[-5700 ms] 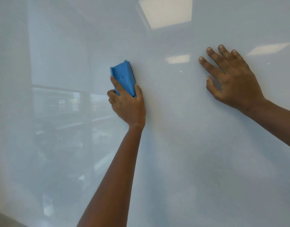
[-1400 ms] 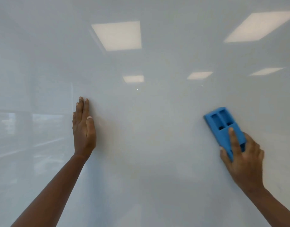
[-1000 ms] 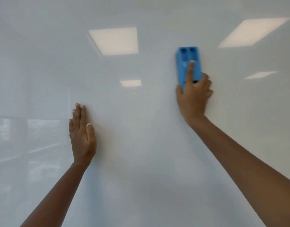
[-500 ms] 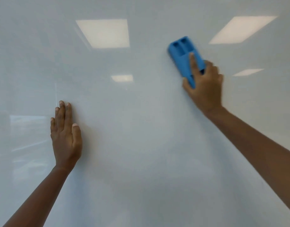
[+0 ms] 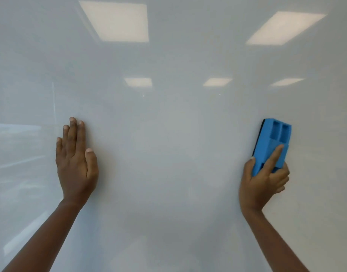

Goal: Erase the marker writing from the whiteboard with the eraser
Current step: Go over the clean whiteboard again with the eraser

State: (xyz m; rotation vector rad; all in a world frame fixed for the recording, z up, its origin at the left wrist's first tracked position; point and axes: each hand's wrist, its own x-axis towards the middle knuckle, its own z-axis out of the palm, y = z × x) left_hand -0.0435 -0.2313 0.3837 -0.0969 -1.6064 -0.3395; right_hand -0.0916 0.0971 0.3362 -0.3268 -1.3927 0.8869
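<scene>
The glossy whiteboard (image 5: 172,154) fills the whole view, and I see no marker writing on it. My right hand (image 5: 262,183) grips the lower end of a blue eraser (image 5: 271,141) and presses it flat against the board at the right, with the index finger laid along its back. The eraser stands nearly upright, tilted slightly to the right, and its dark felt edge shows on the left side. My left hand (image 5: 76,161) rests flat on the board at the left, fingers pointing up and held close together, with nothing in it.
Reflections of ceiling light panels (image 5: 115,21) show across the top of the board, and a faint window reflection (image 5: 17,154) lies at the left. No frame or edge of the board is in view.
My right hand has swept the eraser down and to the right, from the upper middle of the board to the right side at mid height. My left hand stays flat on the board.
</scene>
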